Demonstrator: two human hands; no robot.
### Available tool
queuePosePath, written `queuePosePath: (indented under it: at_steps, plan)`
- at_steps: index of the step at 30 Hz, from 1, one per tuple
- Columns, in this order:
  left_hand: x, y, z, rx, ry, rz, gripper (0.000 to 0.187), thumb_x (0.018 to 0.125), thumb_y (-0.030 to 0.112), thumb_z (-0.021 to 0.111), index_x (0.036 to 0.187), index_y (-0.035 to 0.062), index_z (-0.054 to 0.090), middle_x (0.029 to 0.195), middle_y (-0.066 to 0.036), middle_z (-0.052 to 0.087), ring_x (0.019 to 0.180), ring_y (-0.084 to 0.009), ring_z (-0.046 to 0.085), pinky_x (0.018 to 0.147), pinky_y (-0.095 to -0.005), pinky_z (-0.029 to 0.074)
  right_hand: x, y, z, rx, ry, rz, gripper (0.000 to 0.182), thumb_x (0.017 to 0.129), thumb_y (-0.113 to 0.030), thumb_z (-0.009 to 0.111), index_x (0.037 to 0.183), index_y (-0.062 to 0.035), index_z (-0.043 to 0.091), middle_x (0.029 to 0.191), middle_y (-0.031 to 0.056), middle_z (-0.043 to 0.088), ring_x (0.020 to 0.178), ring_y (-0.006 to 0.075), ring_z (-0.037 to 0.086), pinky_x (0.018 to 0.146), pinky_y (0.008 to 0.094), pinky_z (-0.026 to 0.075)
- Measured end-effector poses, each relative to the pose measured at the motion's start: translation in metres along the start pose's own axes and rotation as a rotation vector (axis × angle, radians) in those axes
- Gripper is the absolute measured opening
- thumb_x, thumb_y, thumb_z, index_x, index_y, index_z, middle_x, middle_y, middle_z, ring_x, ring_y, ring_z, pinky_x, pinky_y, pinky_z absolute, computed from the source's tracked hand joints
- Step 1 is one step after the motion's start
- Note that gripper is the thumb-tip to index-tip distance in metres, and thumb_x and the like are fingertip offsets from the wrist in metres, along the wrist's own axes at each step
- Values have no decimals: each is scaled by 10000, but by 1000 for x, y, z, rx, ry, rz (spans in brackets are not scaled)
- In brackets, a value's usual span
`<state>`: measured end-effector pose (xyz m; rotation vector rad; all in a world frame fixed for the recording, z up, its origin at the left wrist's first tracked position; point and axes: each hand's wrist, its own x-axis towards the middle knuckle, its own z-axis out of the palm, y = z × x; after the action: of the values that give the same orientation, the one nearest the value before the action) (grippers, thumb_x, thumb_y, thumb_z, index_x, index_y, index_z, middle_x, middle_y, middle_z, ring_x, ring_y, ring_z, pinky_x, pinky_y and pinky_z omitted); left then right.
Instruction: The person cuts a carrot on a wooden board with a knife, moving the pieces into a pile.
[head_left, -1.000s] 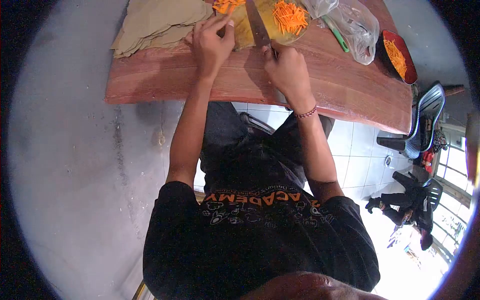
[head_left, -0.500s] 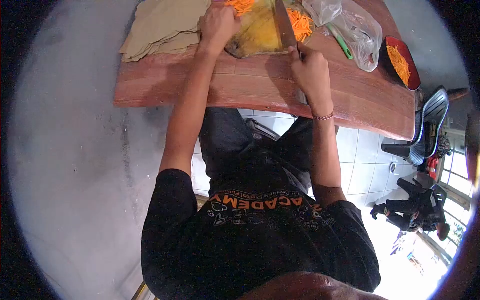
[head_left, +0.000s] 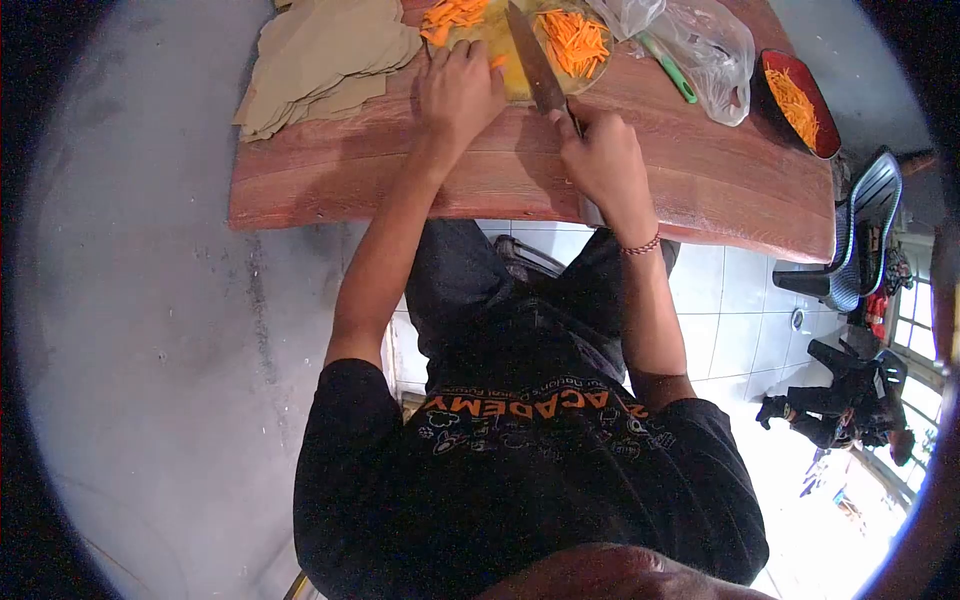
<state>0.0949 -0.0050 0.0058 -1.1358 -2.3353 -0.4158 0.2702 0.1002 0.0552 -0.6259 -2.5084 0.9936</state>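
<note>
My right hand (head_left: 605,150) is wrapped round the handle of a kitchen knife (head_left: 536,65), whose blade points away across the cutting board (head_left: 517,82). My left hand (head_left: 460,95) rests at the board's near left side with its fingers curled down. A bit of orange carrot (head_left: 497,62) shows at its fingertips; the rest of what it covers is hidden. Beyond that hand lies a pile of cut carrot (head_left: 455,18). A larger heap of carrot strips (head_left: 574,45) sits on the board to the right of the blade.
Brown paper sheets (head_left: 320,65) lie stacked at the table's left. On the right are a green-handled tool (head_left: 672,72), a clear plastic bag (head_left: 715,65) and a dark red dish (head_left: 826,140) of carrot shreds. A chair (head_left: 860,240) and another person (head_left: 850,400) are farther right.
My left hand has moved nearer and to the right, from the far carrot pile to the board's near side. The knife has shifted left, away from the right-hand carrot heap.
</note>
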Motion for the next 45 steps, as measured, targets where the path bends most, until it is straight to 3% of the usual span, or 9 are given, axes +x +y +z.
queuePosePath:
  at_steps: [2, 6, 9, 14, 18, 23, 29, 38, 45]
  plan:
    - [1, -5, 2, -368, -184, -272, 289, 819, 161, 750, 1026, 1, 626, 987, -178, 654, 965, -320, 653, 815, -413, 528, 1, -1, 2, -9, -25, -10, 261, 918, -240, 596, 923, 5, 685, 795, 311, 629, 803, 493, 630, 710, 539, 509]
    - [-6, -22, 15, -415, -83, -178, 282, 842, 187, 742, 1044, 18, 642, 934, -141, 677, 896, -281, 668, 817, -390, 527, 6, 1, 9, -24, -18, -40, 254, 916, -238, 597, 936, -2, 687, 785, 309, 630, 793, 491, 634, 710, 545, 514]
    - [-8, -22, 14, -458, -182, -154, 282, 854, 187, 737, 1072, 30, 650, 905, -105, 686, 873, -235, 673, 785, -368, 538, 9, -3, 14, -33, -17, -60, 248, 915, -236, 599, 925, -3, 686, 780, 304, 633, 786, 486, 639, 706, 548, 517]
    - [-5, -17, -2, -650, -272, -191, 265, 867, 219, 745, 1077, 66, 693, 1052, -93, 693, 790, -173, 680, 740, -301, 533, 18, -3, 21, -61, -27, -88, 237, 910, -228, 600, 893, -5, 682, 774, 301, 635, 780, 478, 645, 687, 548, 520]
    - [-8, -24, 18, -639, -64, -126, 260, 860, 248, 755, 1060, 87, 718, 1075, -60, 702, 779, -172, 683, 712, -295, 527, 21, 3, 20, -94, -2, -117, 230, 911, -220, 597, 926, -5, 678, 756, 300, 630, 761, 476, 644, 663, 537, 523]
    - [-7, -20, 13, -353, 16, 78, 303, 851, 346, 742, 1079, 148, 737, 1080, -3, 709, 925, -219, 677, 812, -401, 456, 18, 2, 9, -137, 32, -129, 222, 910, -205, 591, 974, -8, 674, 764, 303, 632, 759, 474, 644, 668, 536, 523]
    - [-8, -19, 26, -371, 37, 13, 233, 861, 354, 723, 979, 160, 777, 1020, -4, 744, 923, -237, 678, 861, -452, 407, 15, 2, 6, -71, 3, -125, 230, 918, -217, 592, 979, -13, 677, 774, 301, 631, 765, 476, 639, 671, 533, 520]
    - [-9, -16, 26, -312, 58, 42, 236, 852, 385, 733, 1006, 216, 793, 967, 41, 756, 865, -149, 624, 853, -359, 349, 14, 5, 4, -65, -11, -104, 241, 920, -236, 591, 956, -19, 689, 794, 291, 635, 783, 478, 630, 681, 527, 517]
    - [-9, -17, 26, -286, 33, 51, 249, 856, 419, 721, 1033, 259, 789, 979, 59, 757, 880, -142, 608, 865, -369, 342, 11, 5, 5, -59, 18, -103, 249, 928, -247, 588, 1008, -38, 698, 780, 288, 635, 769, 474, 636, 669, 525, 519]
